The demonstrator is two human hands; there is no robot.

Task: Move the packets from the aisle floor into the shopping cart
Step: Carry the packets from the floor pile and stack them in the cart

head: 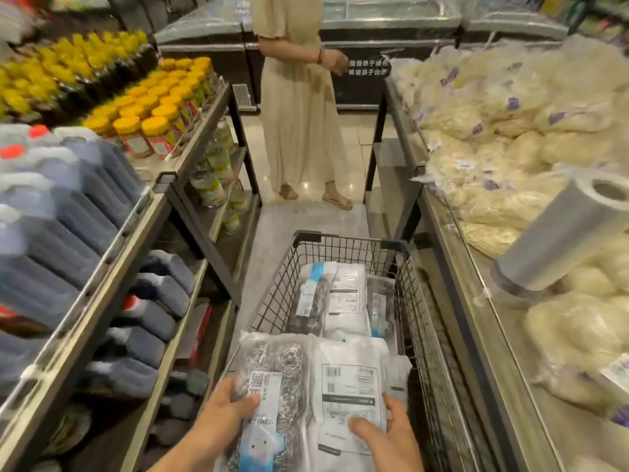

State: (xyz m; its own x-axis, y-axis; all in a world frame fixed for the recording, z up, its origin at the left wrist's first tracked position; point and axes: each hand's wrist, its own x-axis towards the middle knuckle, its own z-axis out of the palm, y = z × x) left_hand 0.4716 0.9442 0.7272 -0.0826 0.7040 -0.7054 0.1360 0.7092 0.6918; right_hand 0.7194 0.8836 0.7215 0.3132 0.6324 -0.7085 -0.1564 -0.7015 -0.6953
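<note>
Nearest to us, our left hand grips a clear packet of steel scourers, with the thumb curled over its white label. Our right hand grips a white packet just beside it, thumb on top of the printed label. Both packets are held over the near end of the shopping cart, and they touch each other along their long edges.

Deeper in the cart, three more packets lie flat side by side: a dark scourer packet, a second white packet and a narrow dark packet against the cart's right wall.

Left of the cart we see shelves with dark jugs and, further, jars with yellow lids. Right of the cart stands a bin of pale noodle bags with a roll of plastic bags. Beyond the cart a person in a long cream dress stands in the aisle.
</note>
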